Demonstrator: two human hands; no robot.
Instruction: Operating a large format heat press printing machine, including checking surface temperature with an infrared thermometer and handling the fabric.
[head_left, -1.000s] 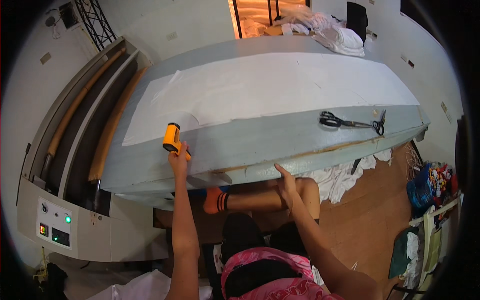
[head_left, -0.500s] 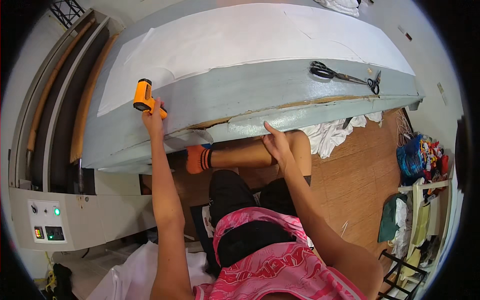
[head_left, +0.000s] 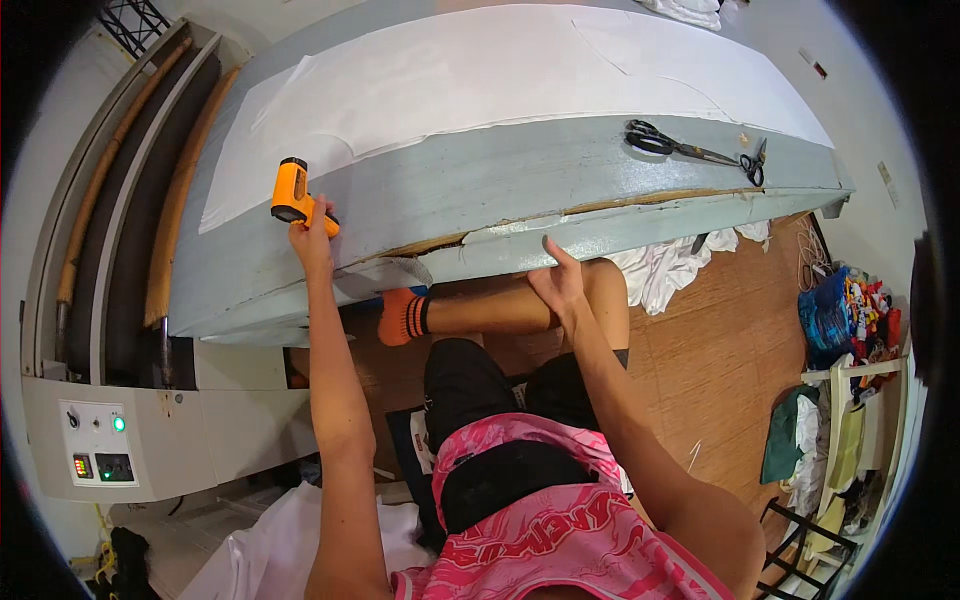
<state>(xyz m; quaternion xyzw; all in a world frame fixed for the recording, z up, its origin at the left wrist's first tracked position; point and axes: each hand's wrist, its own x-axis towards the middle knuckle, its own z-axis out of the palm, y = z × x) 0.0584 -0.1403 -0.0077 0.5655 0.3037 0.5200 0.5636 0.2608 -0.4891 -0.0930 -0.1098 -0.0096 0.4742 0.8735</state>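
In my left hand [head_left: 313,240] is an orange and black pistol-shaped infrared thermometer [head_left: 292,192], held by its handle over the near left part of the grey table [head_left: 470,170]. Its black-capped end points away from me. My right hand [head_left: 557,283] is open at the table's front edge, thumb raised and apart from the fingers. The fingers lie by my bent leg and are partly hidden. Flat on the table beyond both hands is a large white sheet [head_left: 430,80]. Black-handled scissors [head_left: 690,150] and a smaller black pair [head_left: 752,170] lie towards the right end.
A roller machine [head_left: 130,220] with a control panel [head_left: 100,443] stands at the left. The table's front edge [head_left: 450,243] is chipped. White cloth [head_left: 665,270] hangs or lies beneath it. On the right are a blue bag [head_left: 825,325] and a cream rack [head_left: 850,400].
The whole view has shifted slightly. My left hand still holds the infrared thermometer in much the same place. The right hand stays by the table edge, its thumb a little more upright.
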